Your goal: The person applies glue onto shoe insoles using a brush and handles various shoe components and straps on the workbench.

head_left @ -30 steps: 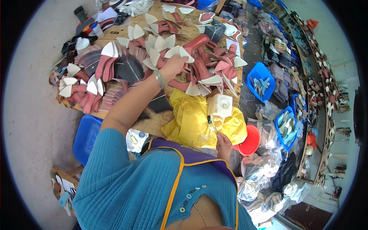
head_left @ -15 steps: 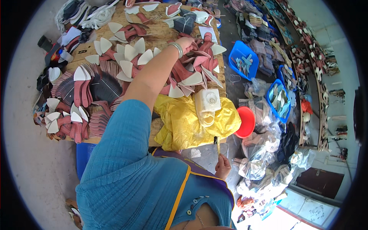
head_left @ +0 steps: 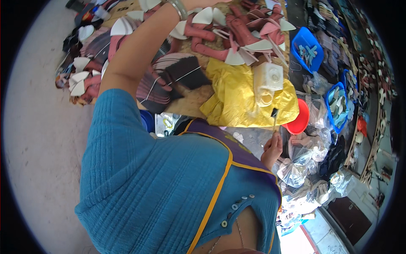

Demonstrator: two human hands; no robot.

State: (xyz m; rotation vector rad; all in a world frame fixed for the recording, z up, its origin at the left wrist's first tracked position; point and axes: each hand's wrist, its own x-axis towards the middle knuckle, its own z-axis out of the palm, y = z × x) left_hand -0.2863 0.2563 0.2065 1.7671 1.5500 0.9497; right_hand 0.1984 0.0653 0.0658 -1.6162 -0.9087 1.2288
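Observation:
My left hand (head_left: pixel 202 4) reaches over the table to the upper edge of the view, a bangle on its wrist. Its fingers are mostly cut off, so whether they hold anything is hidden. Just below and beside it lie pink strap-shaped pieces (head_left: pixel 243 31) with white leaf-shaped ends, in a loose heap. My right hand (head_left: pixel 272 148), low at the table's near edge, is closed around the thin handle of a small brush (head_left: pixel 275 113) with dark bristles pointing up. Behind the brush, a whitish plastic container (head_left: pixel 269 77) with a cut-open side rests on a yellow plastic sheet (head_left: pixel 230 95).
Tied stacks of dark and pink pieces (head_left: pixel 179 74) lie by my left arm. A red bowl (head_left: pixel 299 117) is right of the sheet. Blue baskets (head_left: pixel 308 51) with cut pieces, and clear plastic bags (head_left: pixel 296 169), stand on the floor to the right.
The view has shifted, so the table sits higher and further right. My left hand has gone from the pink heap to the upper edge. The right hand still grips the brush.

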